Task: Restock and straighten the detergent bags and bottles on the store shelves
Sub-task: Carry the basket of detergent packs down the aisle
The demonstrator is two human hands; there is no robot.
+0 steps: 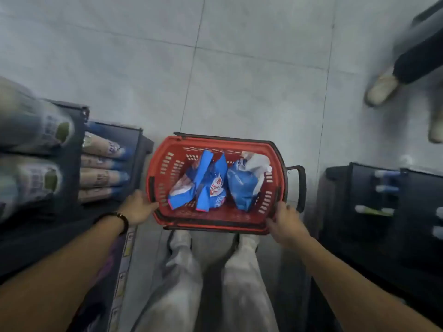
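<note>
A red plastic basket [165, 164] with black handles sits low in the aisle in front of my feet. Inside it lie blue and white detergent bags: one at the left [184, 188], one in the middle [214, 188], one at the right [244, 185]. My left hand [137, 207] grips the basket's near-left rim. My right hand [284, 221] grips its near-right corner. On the left, dark shelves [141, 140] hold rows of beige bottles with blue caps [103, 176]; two larger blurred bottles [31, 130] stand closer to the camera.
A dark shelf unit [347, 212] on the right holds small white-capped items [386, 188]. Another person's legs and pale shoes [381, 88] stand at the far right on the grey tiled floor [239, 80]. My own legs in light trousers are below the basket.
</note>
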